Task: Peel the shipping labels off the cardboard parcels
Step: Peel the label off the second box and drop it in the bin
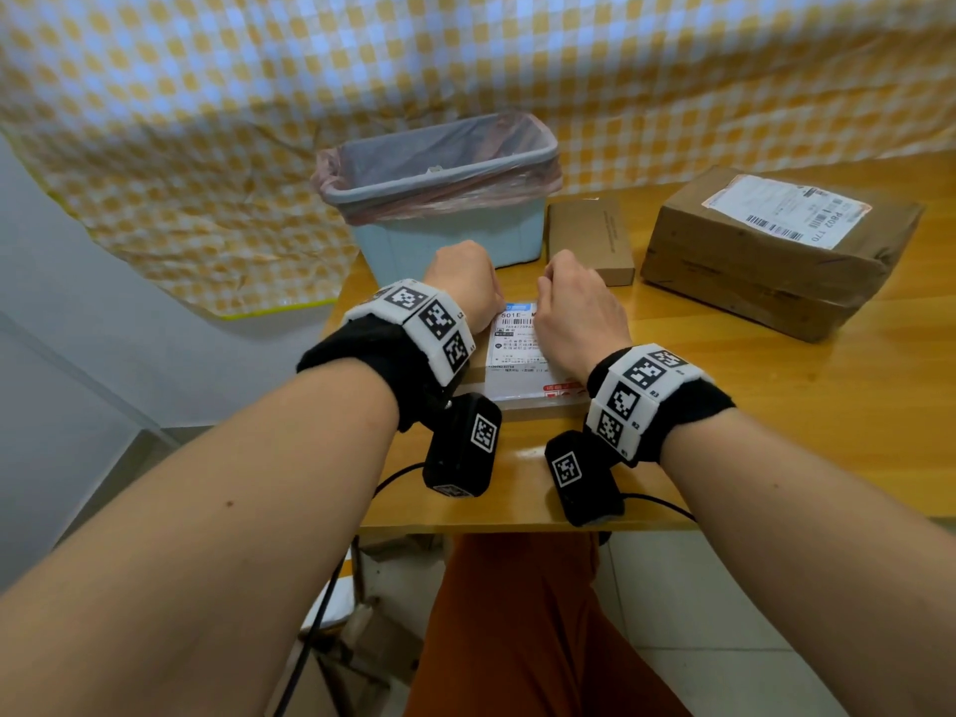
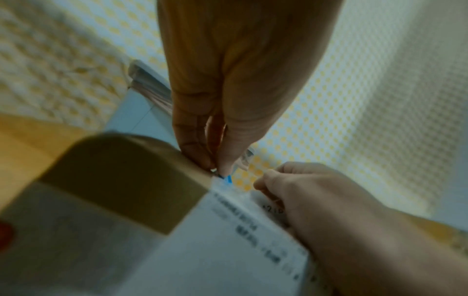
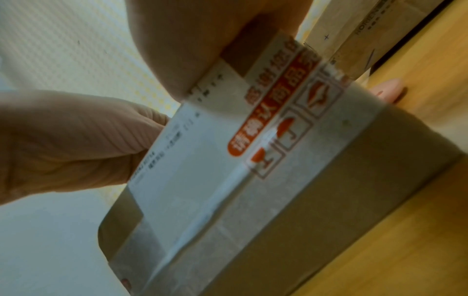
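Wooden table (image 1: 776,385): left hand (image 1: 465,282) pinches label (image 1: 517,344) corner; right hand (image 1: 579,313) curled beside.

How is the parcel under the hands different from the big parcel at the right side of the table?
The near parcel is low and flat; the far parcel is clearly bulkier. Both hands work on the near one: the left hand pinches its label at the far corner and the right hand lies on it, while nothing touches the far one. The near parcel carries red printed tape; none shows on the far one. Both are brown cardboard with a white label on top.
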